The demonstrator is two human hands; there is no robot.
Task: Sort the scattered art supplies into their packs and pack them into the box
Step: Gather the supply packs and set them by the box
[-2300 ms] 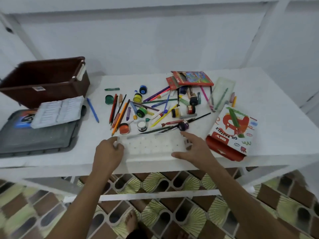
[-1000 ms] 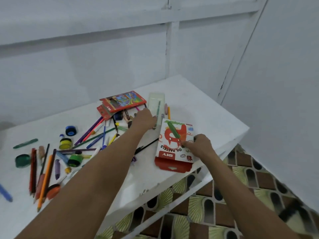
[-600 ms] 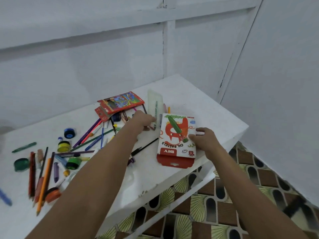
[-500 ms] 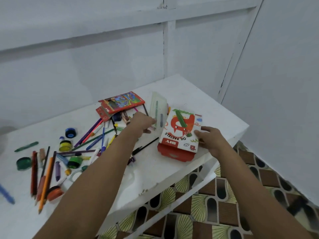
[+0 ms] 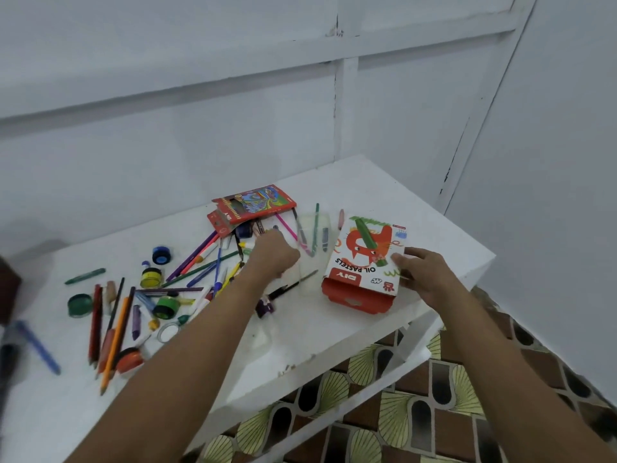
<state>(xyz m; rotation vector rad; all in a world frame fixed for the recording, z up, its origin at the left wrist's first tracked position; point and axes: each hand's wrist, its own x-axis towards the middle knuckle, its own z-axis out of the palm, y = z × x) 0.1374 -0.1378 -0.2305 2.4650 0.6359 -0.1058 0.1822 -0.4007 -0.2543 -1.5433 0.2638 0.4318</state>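
A white and red oil pastels box lies near the table's right front corner with a green crayon on top. My right hand grips the box's right edge, thumb on its top face. My left hand holds a clear plastic pack, which stands tilted up with a few pens inside, just left of the box. A red coloured pencil pack lies open behind my left hand. Loose pencils, pens and crayons are strewn over the left half of the white table.
Small paint pots lie among the pencils: green, yellow, blue and orange. A black brush lies under my left forearm. A brown bin's corner shows at the far left. White walls close the back and right.
My left hand has tipped the clear plastic pack up off the table. My right hand has slid the oil pastels box slightly right and taken hold of its right edge.
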